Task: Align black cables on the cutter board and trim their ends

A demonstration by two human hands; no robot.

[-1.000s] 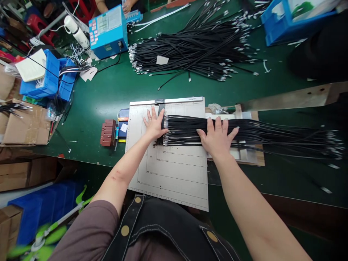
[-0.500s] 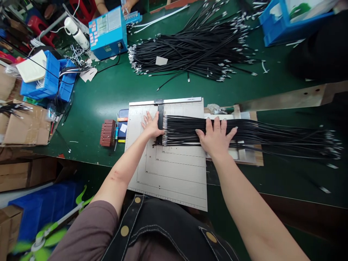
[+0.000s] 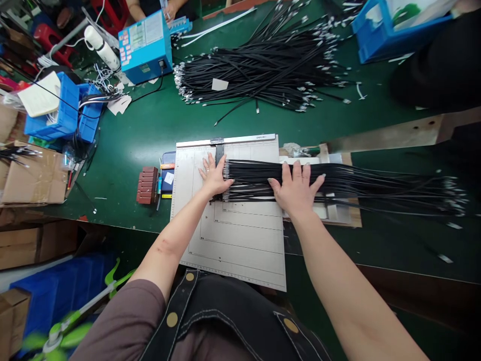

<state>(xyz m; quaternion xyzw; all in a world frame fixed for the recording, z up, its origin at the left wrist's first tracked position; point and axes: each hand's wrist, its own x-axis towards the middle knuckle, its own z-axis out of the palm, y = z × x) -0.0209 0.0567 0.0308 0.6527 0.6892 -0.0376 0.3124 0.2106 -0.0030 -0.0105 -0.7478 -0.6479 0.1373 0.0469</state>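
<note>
Black flat cables (image 3: 255,173) with silvery ends lie side by side, running from a white paper-trimmer board (image 3: 240,240) rightward over the table. Their left ends meet a dark stop bar (image 3: 219,153) on the board. My left hand (image 3: 215,179) rests over that bar and the left cable ends, fingers spread and thumb pointing right. Flat on the cables near the board's right edge lies my right hand (image 3: 297,190), its fingers spread. Beneath the cables, right of the board, is a pale wooden base (image 3: 355,218), partly covered.
A large pile of black cables (image 3: 263,70) lies at the back. Brown blocks (image 3: 147,185) sit left of the board. Further off are a blue machine (image 3: 145,47), a blue bin (image 3: 402,37) and a metal bar (image 3: 383,138). Another person's hands (image 3: 173,9) show behind the machine.
My left hand has slid slightly right, from the stop bar onto the cable ends. My right hand stays on the cables. The whole view has shifted a little.
</note>
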